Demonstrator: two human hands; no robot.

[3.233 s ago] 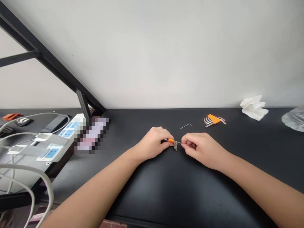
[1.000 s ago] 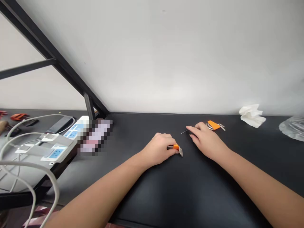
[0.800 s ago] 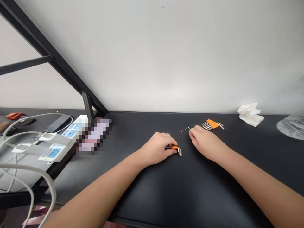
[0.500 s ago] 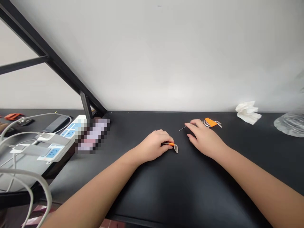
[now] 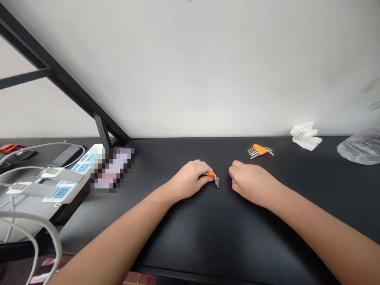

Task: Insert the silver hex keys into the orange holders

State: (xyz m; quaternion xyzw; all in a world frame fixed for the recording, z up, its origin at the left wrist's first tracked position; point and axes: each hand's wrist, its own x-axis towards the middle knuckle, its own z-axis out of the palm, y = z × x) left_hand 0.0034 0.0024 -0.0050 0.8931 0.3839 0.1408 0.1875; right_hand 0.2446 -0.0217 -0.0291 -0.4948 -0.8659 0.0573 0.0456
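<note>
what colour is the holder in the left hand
The holder is orange, clearest in the head view.

Power strip (image 5: 82,168) left, hex key set (image 5: 259,149) on table (image 5: 196,229), tissue (image 5: 306,136) farther right (near wall (image 5: 208,67))

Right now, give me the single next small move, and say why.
Probably ease the right grip leftward to the orange plastic holder of silver L-shaped keys in the left grip: the keys' bent ends jut out on that side, and the right grip is curled closed nearby, its contents hidden.
</note>
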